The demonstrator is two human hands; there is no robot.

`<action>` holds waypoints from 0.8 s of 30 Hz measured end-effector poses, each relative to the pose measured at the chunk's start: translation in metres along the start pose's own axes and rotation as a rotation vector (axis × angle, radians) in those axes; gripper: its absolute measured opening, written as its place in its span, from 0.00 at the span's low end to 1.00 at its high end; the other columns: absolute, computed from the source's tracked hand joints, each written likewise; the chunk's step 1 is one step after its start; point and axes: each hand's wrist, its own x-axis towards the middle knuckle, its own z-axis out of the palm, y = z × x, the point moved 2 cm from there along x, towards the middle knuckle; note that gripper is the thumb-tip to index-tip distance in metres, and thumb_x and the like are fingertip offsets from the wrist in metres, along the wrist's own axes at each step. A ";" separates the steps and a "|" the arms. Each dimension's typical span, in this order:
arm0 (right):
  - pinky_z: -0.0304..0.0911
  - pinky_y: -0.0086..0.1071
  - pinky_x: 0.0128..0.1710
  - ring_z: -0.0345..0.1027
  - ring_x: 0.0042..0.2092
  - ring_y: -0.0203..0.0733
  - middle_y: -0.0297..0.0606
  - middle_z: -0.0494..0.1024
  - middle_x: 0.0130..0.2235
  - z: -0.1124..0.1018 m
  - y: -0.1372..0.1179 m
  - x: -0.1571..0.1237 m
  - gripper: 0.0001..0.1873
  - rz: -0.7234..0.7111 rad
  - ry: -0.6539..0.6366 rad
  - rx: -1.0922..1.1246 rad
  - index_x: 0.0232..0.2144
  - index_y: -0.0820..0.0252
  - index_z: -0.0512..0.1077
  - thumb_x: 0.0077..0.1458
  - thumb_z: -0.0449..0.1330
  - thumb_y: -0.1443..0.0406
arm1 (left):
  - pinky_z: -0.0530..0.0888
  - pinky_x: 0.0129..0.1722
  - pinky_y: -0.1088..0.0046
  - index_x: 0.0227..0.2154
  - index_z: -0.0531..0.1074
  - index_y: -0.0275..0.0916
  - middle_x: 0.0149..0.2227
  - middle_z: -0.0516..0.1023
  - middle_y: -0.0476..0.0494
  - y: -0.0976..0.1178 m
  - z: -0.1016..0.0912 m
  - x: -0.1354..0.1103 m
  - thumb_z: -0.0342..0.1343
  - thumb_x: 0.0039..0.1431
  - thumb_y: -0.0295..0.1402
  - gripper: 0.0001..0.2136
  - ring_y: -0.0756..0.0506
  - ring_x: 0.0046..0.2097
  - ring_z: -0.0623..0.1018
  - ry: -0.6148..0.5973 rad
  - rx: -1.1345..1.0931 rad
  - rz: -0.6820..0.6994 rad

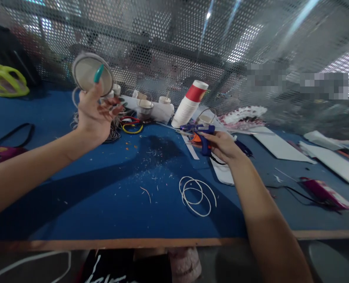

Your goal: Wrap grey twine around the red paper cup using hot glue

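My left hand is raised above the blue table and pinches a round beige disc with a pale rim between thumb and fingers. My right hand reaches forward and is closed around the handle of a blue glue gun resting low over the table, its nozzle pointing left. A black cable runs from the gun toward the right. Loose white cord loops lie on the table between my arms.
A stack of red-and-white paper cups lies tilted at the back, beside small cups and coloured rings. White card sheets and a pink packet are at the right. Yellow frames sit far left. Perforated metal mesh stands behind.
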 end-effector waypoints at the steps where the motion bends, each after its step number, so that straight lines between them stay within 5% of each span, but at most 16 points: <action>1: 0.79 0.36 0.33 0.78 0.29 0.42 0.41 0.84 0.31 -0.002 0.000 0.000 0.13 0.014 -0.012 0.003 0.31 0.62 0.77 0.42 0.74 0.64 | 0.76 0.31 0.74 0.34 0.63 0.41 0.37 0.68 0.50 0.004 0.001 -0.001 0.64 0.52 0.46 0.18 0.52 0.32 0.70 0.068 -0.052 -0.044; 3: 0.77 0.34 0.29 0.76 0.26 0.39 0.40 0.83 0.30 -0.007 0.000 0.000 0.13 0.023 -0.008 0.001 0.31 0.61 0.77 0.42 0.74 0.64 | 0.78 0.34 0.75 0.33 0.63 0.39 0.37 0.67 0.49 0.011 0.004 0.000 0.60 0.57 0.49 0.18 0.52 0.35 0.72 0.095 -0.099 -0.123; 6: 0.72 0.29 0.22 0.70 0.23 0.35 0.37 0.82 0.28 -0.013 -0.002 0.002 0.12 0.004 0.033 0.009 0.29 0.61 0.77 0.41 0.74 0.65 | 0.78 0.32 0.75 0.37 0.61 0.43 0.36 0.71 0.51 0.011 0.000 0.010 0.64 0.52 0.44 0.18 0.52 0.33 0.72 0.035 -0.030 0.019; 11: 0.65 0.25 0.20 0.64 0.22 0.30 0.36 0.81 0.29 0.001 0.002 0.004 0.16 -0.057 0.036 0.054 0.29 0.61 0.78 0.36 0.75 0.61 | 0.80 0.37 0.70 0.45 0.62 0.54 0.52 0.71 0.54 -0.040 -0.018 0.000 0.76 0.33 0.35 0.36 0.46 0.47 0.77 -0.426 0.203 0.211; 16: 0.52 0.25 0.15 0.54 0.18 0.26 0.35 0.82 0.31 0.030 0.011 -0.001 0.23 -0.110 -0.033 0.106 0.32 0.57 0.76 0.34 0.75 0.53 | 0.83 0.39 0.63 0.61 0.54 0.55 0.61 0.63 0.39 -0.088 -0.034 -0.044 0.72 0.44 0.40 0.43 0.42 0.49 0.79 -0.756 0.408 0.151; 21: 0.40 0.21 0.12 0.41 0.18 0.23 0.34 0.79 0.28 0.041 0.010 -0.011 0.15 -0.020 -0.359 0.147 0.28 0.58 0.73 0.43 0.71 0.55 | 0.82 0.47 0.60 0.61 0.54 0.53 0.62 0.61 0.38 -0.093 -0.041 -0.056 0.71 0.46 0.34 0.42 0.41 0.52 0.77 -0.798 0.547 0.019; 24: 0.39 0.22 0.12 0.39 0.17 0.23 0.32 0.75 0.24 0.044 0.008 -0.017 0.17 -0.015 -0.379 0.164 0.24 0.58 0.71 0.46 0.70 0.54 | 0.78 0.54 0.54 0.60 0.57 0.52 0.61 0.61 0.38 -0.090 -0.043 -0.051 0.72 0.43 0.33 0.42 0.37 0.58 0.73 -0.766 0.604 0.062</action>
